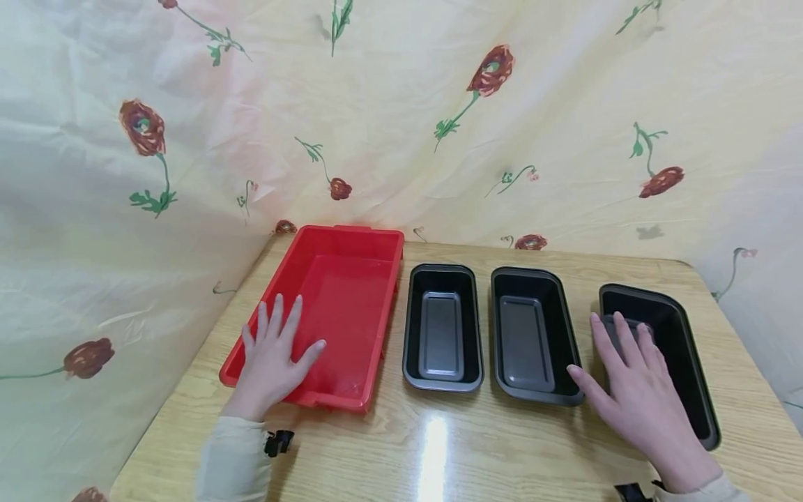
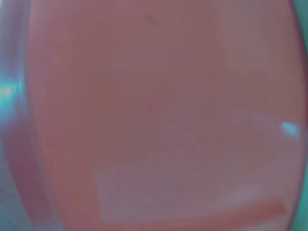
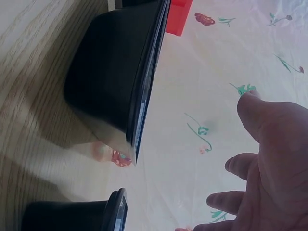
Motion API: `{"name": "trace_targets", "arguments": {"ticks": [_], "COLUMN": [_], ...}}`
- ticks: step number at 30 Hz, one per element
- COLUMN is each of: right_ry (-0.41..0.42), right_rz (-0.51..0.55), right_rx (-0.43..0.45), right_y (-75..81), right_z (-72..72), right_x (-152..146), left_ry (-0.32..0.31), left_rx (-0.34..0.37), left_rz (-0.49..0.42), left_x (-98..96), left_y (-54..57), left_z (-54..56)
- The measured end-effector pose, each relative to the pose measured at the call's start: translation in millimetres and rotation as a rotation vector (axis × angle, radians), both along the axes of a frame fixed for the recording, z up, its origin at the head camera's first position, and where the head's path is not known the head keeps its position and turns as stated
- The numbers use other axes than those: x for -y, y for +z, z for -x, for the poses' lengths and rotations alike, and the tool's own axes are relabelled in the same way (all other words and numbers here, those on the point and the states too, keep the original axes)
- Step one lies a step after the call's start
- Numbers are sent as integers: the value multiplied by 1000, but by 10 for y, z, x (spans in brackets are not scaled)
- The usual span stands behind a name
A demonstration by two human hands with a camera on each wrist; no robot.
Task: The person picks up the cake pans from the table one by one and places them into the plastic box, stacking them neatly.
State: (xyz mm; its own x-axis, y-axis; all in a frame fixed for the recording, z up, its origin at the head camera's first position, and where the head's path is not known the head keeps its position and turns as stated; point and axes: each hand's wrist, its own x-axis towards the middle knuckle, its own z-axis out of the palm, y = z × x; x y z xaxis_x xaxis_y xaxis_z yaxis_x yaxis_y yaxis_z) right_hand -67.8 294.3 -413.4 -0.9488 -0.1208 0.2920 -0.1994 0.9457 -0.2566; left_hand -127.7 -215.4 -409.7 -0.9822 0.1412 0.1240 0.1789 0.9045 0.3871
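My left hand [image 1: 271,359], fingers spread, overlaps the near left corner of a shallow red tray [image 1: 384,307]. The left wrist view is filled by the tray's blurred red floor [image 2: 159,106]; no fingers show there. Over at the right, my right hand [image 1: 636,390] has its fingers spread above a black loaf pan [image 1: 684,355], hiding part of its inside. Its thumb overlaps the near right corner of the middle loaf pan [image 1: 527,341]. In the right wrist view the right hand [image 3: 269,159] shows thumb and fingers apart, holding nothing.
Another black loaf pan [image 1: 442,335] stands between the red tray and the middle pan. All of them sit on a light wooden table [image 1: 351,460]. A flowered cloth [image 1: 389,104] hangs behind the table and along its left side.
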Motion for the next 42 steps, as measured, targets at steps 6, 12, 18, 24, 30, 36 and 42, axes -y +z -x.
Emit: {"name": "trace_targets", "arguments": {"ticks": [6,12,18,24,30,36,42], "right_ry": [13,8,15,21,49,44,61], "right_rz": [0,13,27,28,34,63,96], "right_rx": [-15,9,-11,-19,-49,-18,-48], "right_y": [-8,-5,5,17,32,43,61], "right_z": [7,8,5,8,12,17,29], "right_x": [21,59,86,115,154,185,250], "left_ry": [71,122,147,172,192,236,242], "left_rx": [32,38,83,94,119,181,220], "left_rz": [-29,-36,-94,-165,-256,-409,-512], "left_x": [217,424,585,665,729,773,812], "left_y": [-47,-94,-154,-209,-257,-275,-291], "left_z": [-45,-81,-143,-154,-155,-164,-131]}}
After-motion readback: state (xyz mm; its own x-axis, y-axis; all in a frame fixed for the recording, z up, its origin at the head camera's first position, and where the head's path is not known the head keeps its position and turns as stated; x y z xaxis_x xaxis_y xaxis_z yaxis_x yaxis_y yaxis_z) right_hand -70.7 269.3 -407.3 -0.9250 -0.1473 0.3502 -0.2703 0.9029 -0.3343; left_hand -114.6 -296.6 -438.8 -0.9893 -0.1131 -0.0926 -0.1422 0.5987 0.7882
